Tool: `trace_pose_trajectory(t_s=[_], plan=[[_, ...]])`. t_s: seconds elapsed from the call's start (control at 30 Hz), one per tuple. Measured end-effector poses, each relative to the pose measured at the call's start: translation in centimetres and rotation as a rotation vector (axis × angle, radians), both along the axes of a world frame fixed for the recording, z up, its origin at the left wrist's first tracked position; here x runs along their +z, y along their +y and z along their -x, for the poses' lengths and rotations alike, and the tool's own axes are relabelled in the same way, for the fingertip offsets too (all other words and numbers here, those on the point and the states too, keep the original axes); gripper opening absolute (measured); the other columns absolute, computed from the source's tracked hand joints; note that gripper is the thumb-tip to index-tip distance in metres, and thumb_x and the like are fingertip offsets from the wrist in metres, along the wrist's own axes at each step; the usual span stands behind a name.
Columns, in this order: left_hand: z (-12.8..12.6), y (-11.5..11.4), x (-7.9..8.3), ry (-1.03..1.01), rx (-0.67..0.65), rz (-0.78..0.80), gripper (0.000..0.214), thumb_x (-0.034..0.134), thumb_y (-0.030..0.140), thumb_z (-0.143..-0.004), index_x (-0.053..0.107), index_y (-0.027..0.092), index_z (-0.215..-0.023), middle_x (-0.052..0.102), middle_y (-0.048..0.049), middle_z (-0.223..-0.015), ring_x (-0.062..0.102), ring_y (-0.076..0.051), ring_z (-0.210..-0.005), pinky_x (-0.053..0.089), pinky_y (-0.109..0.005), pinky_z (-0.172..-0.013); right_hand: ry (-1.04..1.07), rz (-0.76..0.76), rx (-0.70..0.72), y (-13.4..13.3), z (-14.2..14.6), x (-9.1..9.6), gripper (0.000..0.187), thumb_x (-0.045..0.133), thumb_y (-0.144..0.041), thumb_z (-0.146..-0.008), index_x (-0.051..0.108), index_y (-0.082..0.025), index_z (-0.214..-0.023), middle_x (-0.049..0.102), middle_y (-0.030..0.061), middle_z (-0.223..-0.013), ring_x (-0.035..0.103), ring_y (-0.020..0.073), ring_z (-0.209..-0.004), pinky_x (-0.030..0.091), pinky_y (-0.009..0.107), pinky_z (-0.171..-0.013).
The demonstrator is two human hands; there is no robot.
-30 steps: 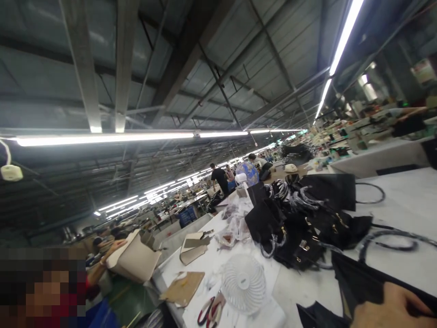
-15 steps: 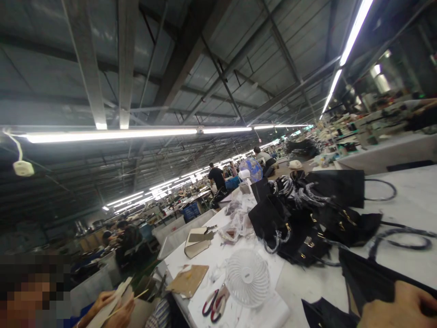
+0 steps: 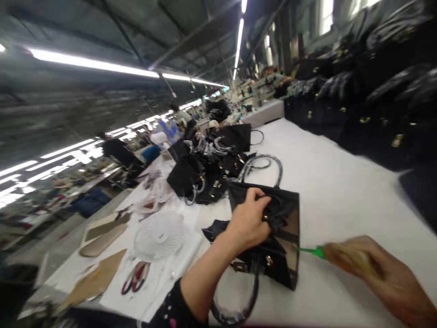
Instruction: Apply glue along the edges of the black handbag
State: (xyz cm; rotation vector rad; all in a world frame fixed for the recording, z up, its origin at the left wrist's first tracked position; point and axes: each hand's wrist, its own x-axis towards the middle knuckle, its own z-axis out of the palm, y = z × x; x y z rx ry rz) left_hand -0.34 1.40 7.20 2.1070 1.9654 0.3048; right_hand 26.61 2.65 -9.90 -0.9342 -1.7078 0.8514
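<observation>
A black handbag with gold hardware and plastic-wrapped handles lies spread on the white table in front of me. My left hand pinches dark fabric at the middle of this bag, its fingertips partly hidden in the folds. To the right, my right hand is wrapped round a yellowish squeeze bottle, blurred by motion. Its thin green nozzle points left, with the tip at the bag's brown inner edge.
Behind the bag several more black handbags are piled up. At left stand a white fan, red-handled pliers or cutters and brown board pieces. A large row of dark bags lines the right side.
My view has swung right and down. Both hands now show at the handbag, where one hand was visible at the corner before. The squeeze bottle has come into view.
</observation>
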Motion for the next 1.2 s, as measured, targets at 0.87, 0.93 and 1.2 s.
trace_pose_trajectory(t_s=[0.87, 0.93, 1.2], plan=[[0.3, -0.1, 0.0, 0.029, -0.005, -0.013, 0.04, 0.064, 0.036, -0.09, 0.062, 0.028, -0.128, 0.047, -0.0047, -0.141, 0.07, -0.02, -0.08, 0.058, -0.04, -0.082, -0.058, 0.025, 0.274, -0.6, -0.9, -0.3, 0.008, 0.064, -0.028, -0.098, 0.067, -0.029, -0.104, 0.068, 0.0016, -0.094, 0.069, 0.0189, -0.083, 0.056, 0.031, -0.072], [0.3, -0.1, -0.1, 0.021, -0.009, -0.012, 0.039, 0.064, 0.035, -0.09, 0.061, 0.028, -0.128, 0.047, -0.0043, -0.141, 0.07, -0.02, -0.081, 0.058, -0.04, -0.082, -0.075, 0.071, 0.345, -0.7, -0.9, -0.2, 0.006, 0.061, -0.028, -0.099, 0.067, -0.029, -0.101, 0.067, 0.0008, -0.092, 0.068, 0.0175, -0.082, 0.055, 0.03, -0.072], [0.3, -0.1, 0.1, 0.042, -0.004, -0.013, 0.039, 0.065, 0.034, -0.089, 0.061, 0.028, -0.127, 0.048, -0.0038, -0.14, 0.069, -0.019, -0.08, 0.057, -0.04, -0.081, -0.066, 0.092, 0.33, -0.8, -1.0, 0.0, 0.01, 0.059, -0.029, -0.1, 0.066, -0.027, -0.094, 0.064, 0.0001, -0.086, 0.065, 0.016, -0.076, 0.053, 0.029, -0.068]])
